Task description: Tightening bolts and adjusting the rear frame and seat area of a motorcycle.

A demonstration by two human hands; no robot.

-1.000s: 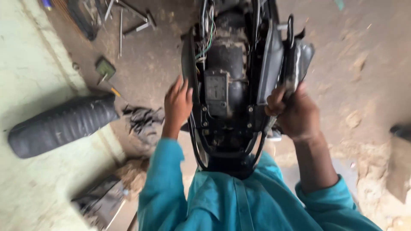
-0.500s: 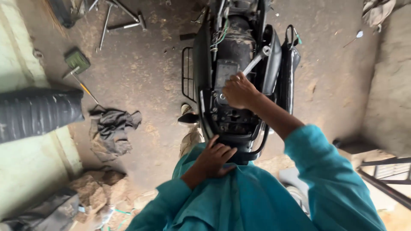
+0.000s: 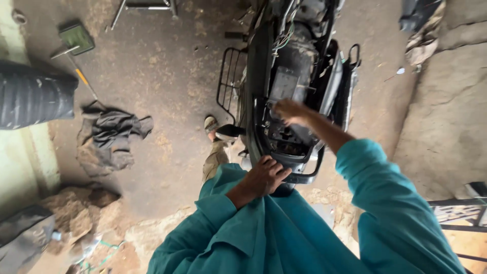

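A black motorcycle (image 3: 253,86) with its seat off stands in front of me, its frame, wiring and dark inner parts exposed. My right hand (image 3: 287,110) reaches into the open middle of the frame, fingers curled on the parts there; whether it holds anything cannot be told. My left hand (image 3: 265,175) rests palm down on the rear end of the motorcycle frame. Both arms are in teal sleeves.
A black motorcycle seat (image 3: 33,95) lies at the left by a dark rag (image 3: 109,133), a yellow-handled screwdriver (image 3: 83,81) and a green box (image 3: 76,38). My foot (image 3: 211,125) stands on the dirt floor beside the machine. A metal rack (image 3: 231,76) sticks out from its side. Rubble sits lower left.
My left hand came off the side of the frame to its rear end. My right hand left the right side panel for the middle of the frame. The view swung right.
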